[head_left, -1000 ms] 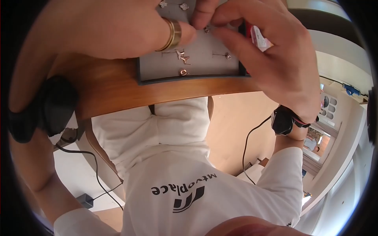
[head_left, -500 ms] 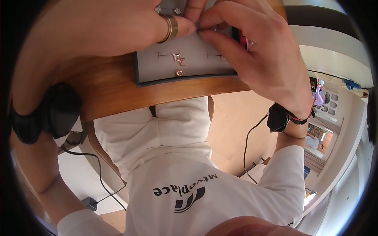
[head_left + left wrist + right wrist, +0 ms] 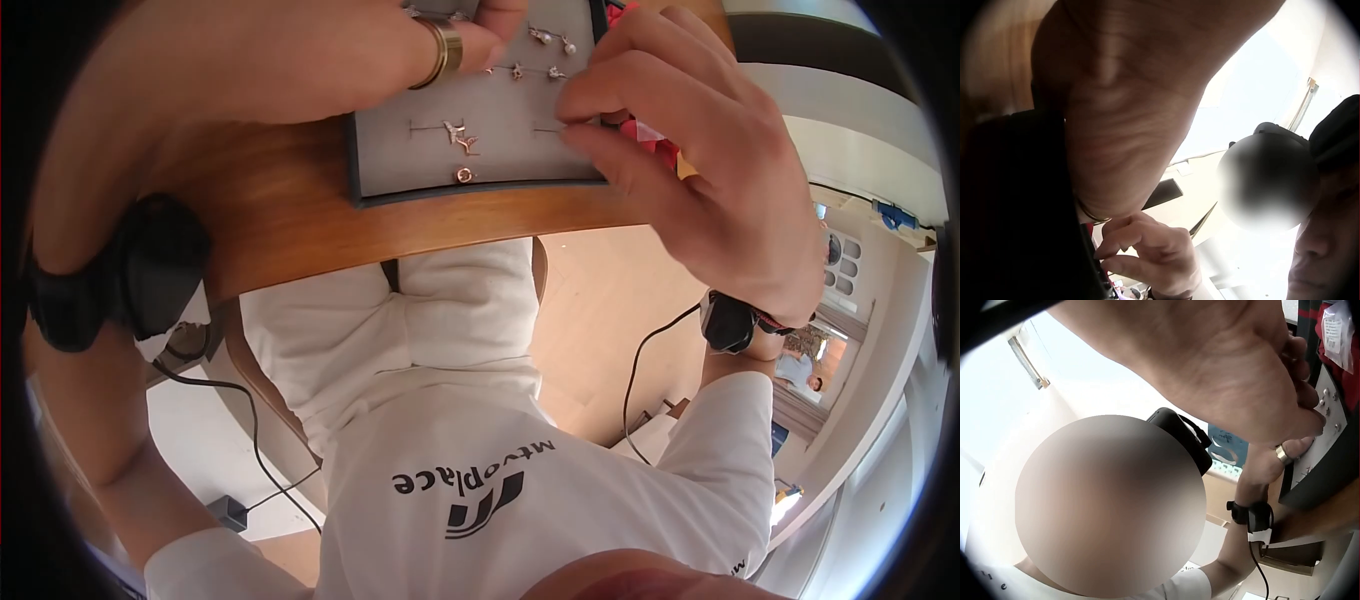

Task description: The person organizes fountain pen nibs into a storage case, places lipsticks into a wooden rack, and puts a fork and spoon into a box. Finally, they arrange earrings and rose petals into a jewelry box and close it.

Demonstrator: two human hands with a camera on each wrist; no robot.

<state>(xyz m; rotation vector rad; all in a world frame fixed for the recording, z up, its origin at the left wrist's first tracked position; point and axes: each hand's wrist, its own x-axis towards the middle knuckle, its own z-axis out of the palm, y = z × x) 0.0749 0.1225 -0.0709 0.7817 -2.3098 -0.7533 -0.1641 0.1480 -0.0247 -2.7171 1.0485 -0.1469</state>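
Observation:
A shallow grey-lined jewellery tray (image 3: 390, 175) holds several small earrings. My left hand (image 3: 300, 60), with a gold-coloured ring (image 3: 438, 52) on the thumb, lies over the tray's left side, thumb and index tips down by the lining. My right hand (image 3: 700, 150) is at the right edge, thumb and index tips apart beside a slit in the lining. The spot under these tips is hidden. Between the hands sit a star-like stud (image 3: 517, 72) and another small stud (image 3: 556, 72). Nearer me lie a rose-gold pointed earring (image 3: 455, 132) and a round stud (image 3: 464, 175).
Pearl drop earrings (image 3: 540, 36) sit toward the tray's far side. The tray lies near the edge of a wooden table (image 3: 270, 220). Beyond its right side is a clear plastic bag (image 3: 1338, 334) on red material. Cables (image 3: 640, 370) hang from both wrist cameras.
My right hand has parted from the left and moved right, toward the tray's edge. The small studs between the hands have come into view. My left hand stays over the tray.

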